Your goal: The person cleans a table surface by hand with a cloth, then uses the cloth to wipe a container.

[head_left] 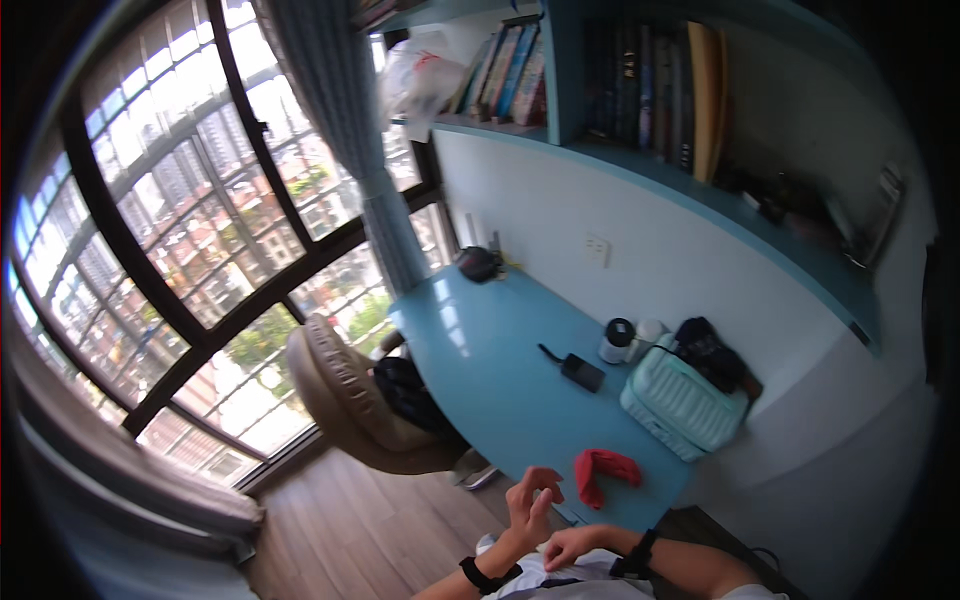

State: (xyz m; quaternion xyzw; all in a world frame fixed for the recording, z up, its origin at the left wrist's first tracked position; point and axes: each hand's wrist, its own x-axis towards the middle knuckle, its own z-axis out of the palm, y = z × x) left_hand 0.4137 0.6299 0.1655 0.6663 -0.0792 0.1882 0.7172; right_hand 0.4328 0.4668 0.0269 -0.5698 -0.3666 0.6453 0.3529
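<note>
Raised at the near edge of the blue desk (480, 355), my left hand (530, 505) holds nothing, its fingers bent and apart. My right hand (578, 546) is just beside it, close to my body, with the fingers curled in; whatever they may hold is hidden. A black band circles each wrist. Nearest to both hands on the desk lies a crumpled red cloth (612, 466), touched by neither. Farther back rests a small black device (581, 373) with a short strap or cable.
A ribbed mint-green case (686, 400) stands at the desk's right, beside a dark-lidded white jar (617, 341) and a dark bundle (706, 350). A brown chair (345, 400) is on the left. A shelf (640, 165) with books overhangs the desk. Windows fill the left.
</note>
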